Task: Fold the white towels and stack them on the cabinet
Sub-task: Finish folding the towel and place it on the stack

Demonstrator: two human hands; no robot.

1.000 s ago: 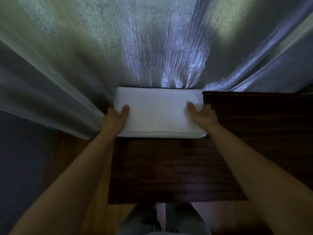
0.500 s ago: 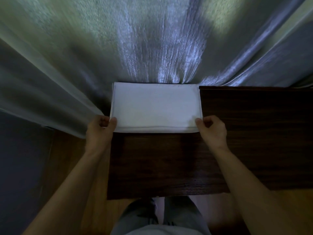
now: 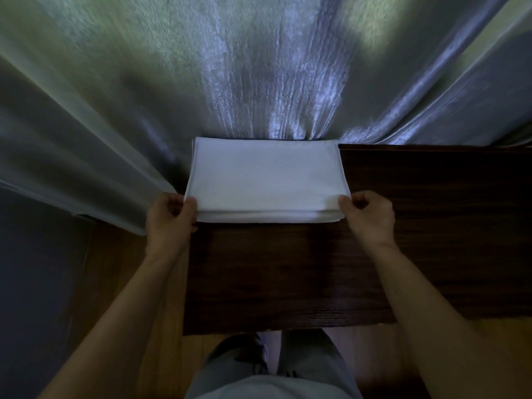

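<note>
A folded white towel point(image 3: 266, 177) lies flat at the back left corner of the dark wooden cabinet point(image 3: 417, 240), on top of other folded white layers whose edges show along its near side. My left hand point(image 3: 169, 217) pinches the towel's near left corner with thumb on top and fingers curled. At the near right corner my right hand point(image 3: 367, 214) pinches the towel the same way. Both forearms reach in from the bottom of the view.
A pale, shiny curtain point(image 3: 259, 67) hangs right behind the cabinet and drapes down its left side. Wooden floor point(image 3: 121, 277) shows left of and in front of the cabinet. My legs point(image 3: 267, 367) stand against the cabinet's front edge.
Both hands slid back from the towel's sides to its near corners and now pinch them. The towel stays in the same place on the cabinet.
</note>
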